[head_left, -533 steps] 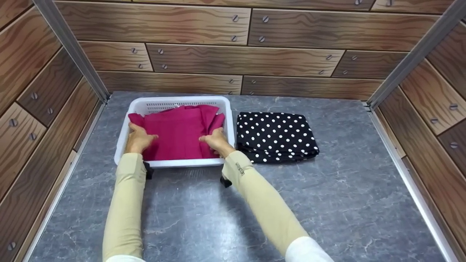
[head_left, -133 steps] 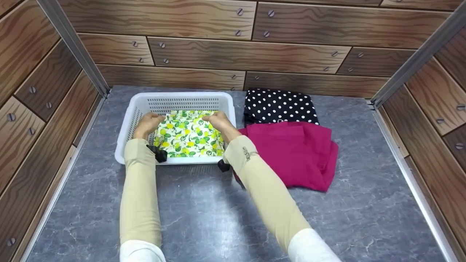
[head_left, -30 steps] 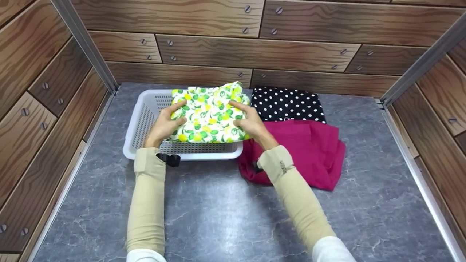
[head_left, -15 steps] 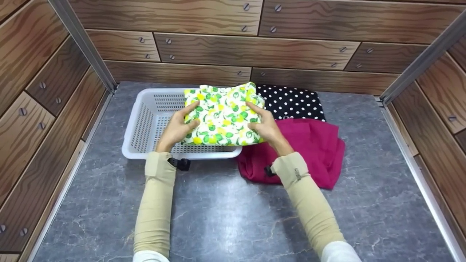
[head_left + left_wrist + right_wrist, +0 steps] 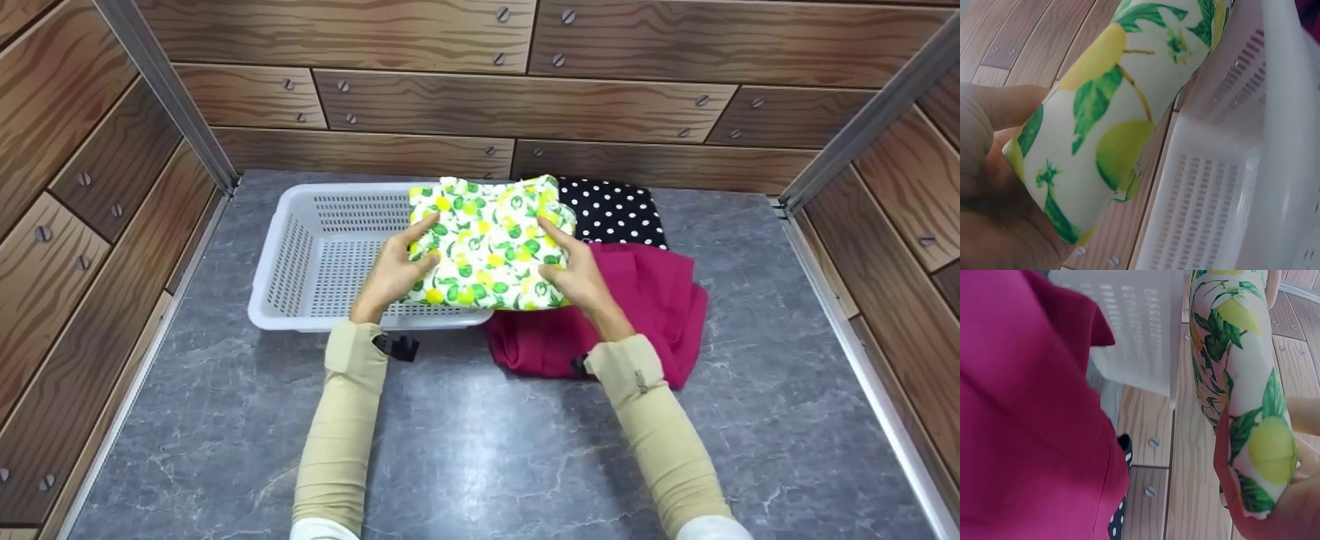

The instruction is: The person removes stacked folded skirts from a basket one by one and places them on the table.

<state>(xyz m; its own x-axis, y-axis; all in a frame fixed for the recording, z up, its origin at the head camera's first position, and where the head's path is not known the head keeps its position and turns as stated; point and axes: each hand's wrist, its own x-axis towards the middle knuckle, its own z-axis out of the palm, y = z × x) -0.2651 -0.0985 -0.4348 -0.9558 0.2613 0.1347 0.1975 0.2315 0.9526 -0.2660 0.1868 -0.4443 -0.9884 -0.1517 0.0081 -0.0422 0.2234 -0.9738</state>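
Observation:
A folded white cloth with a lemon-and-leaf print [image 5: 487,247] hangs level above the right part of a white plastic basket [image 5: 285,262]. My left hand [image 5: 395,270] grips its left edge, thumb on top; in the left wrist view the lemon-print cloth [image 5: 1095,112] lies between thumb and fingers. The right hand [image 5: 581,277] holds the opposite edge, fingers curled under the cloth [image 5: 1266,444] in the right wrist view. Inside the basket, the visible bottom is bare. Folded magenta cloth [image 5: 652,315] lies right of the basket, partly beneath the right forearm.
Behind the magenta cloth, a folded black cloth with white dots [image 5: 611,214] lies partly covered. Everything rests on a grey marbled surface [image 5: 465,450]. Wood-patterned walls [image 5: 420,105] stand at the back and both sides, with metal posts [image 5: 161,97] in the corners.
Earlier the magenta cloth left the basket for the floor beside the dotted one. The lemon-print cloth was then lifted out of the basket, and both hands have carried it rightward.

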